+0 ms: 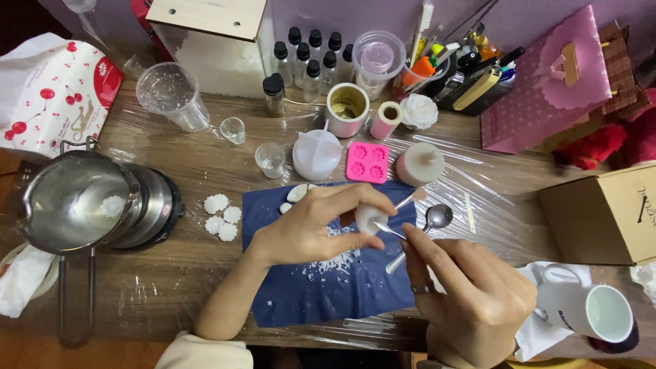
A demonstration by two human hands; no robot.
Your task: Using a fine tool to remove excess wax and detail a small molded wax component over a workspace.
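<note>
The left hand (307, 229) is pinching a small white wax piece (370, 220) between thumb and fingertips, closed snugly around its near half, over a blue mat (321, 287). The right hand (471, 294) is holding a thin metal tool (388, 230) in a pen grip, its tip touching the piece's underside — fingers closed tight on the shaft.

The piece looks light, brittle and a little slick; white flakes (335, 260) are lying just below the fingers, so it is probably crumbling under pressure. Gripping it by its broad sides, gently, seems safest.

A spoon (427, 225) is resting just right of the left fingertips. Beyond the fingers a pink mould (367, 162) is lying flat. Far right of the hands, a pink dotted gift bag (547, 82) is leaning and a brown carton (605, 219) is sitting with dark lettering on its side. Far left, a white bag with red cherries (55, 96) is lying above a steel pot (75, 201).
</note>
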